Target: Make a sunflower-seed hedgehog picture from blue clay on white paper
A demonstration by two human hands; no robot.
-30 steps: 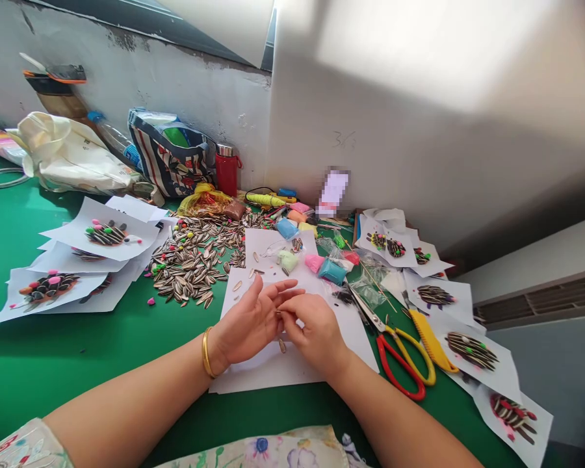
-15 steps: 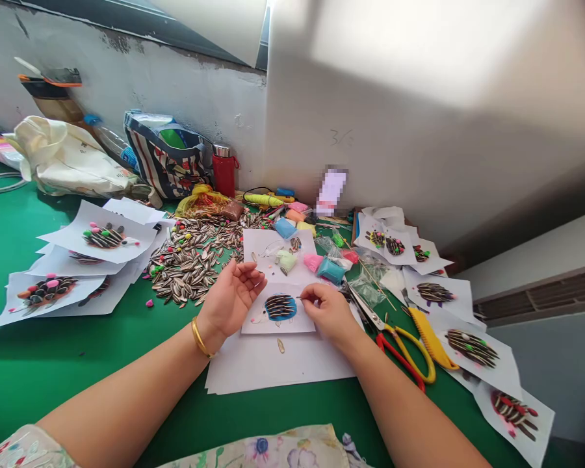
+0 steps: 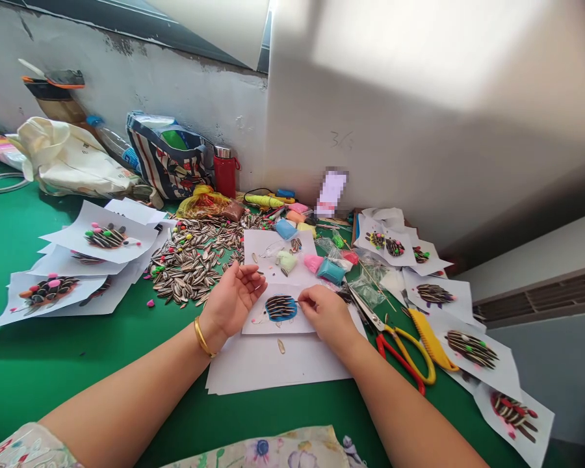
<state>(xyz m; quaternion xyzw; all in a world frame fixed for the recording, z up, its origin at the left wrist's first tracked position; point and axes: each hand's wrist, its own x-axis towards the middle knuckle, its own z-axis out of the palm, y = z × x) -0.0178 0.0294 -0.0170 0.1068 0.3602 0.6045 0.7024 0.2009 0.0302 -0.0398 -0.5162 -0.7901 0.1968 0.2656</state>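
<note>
A sheet with a blue clay hedgehog shape (image 3: 281, 308), covered in rows of striped sunflower seeds, lies on a stack of white paper (image 3: 273, 367). My right hand (image 3: 326, 315) pinches a thin dark seed at the shape's right edge. Palm up, my left hand (image 3: 236, 296) rests by the sheet's left side, fingers loosely curled and apart, holding nothing. One pale seed (image 3: 281, 346) lies below the sheet. Behind it, another sheet (image 3: 253, 242) carries a light green clay lump (image 3: 286, 261) and a small seed-covered piece (image 3: 296, 244).
A seed pile (image 3: 190, 266) spreads behind my left hand. Scissors (image 3: 409, 344) and a yellow comb-like tool (image 3: 431, 338) lie right. Finished hedgehog sheets (image 3: 119, 253) stand at both sides. Bags and a red bottle (image 3: 225, 174) are at the back.
My right hand has moved slightly left, bringing the pinched seed against the edge of the blue shape. My left hand has hardly moved.
</note>
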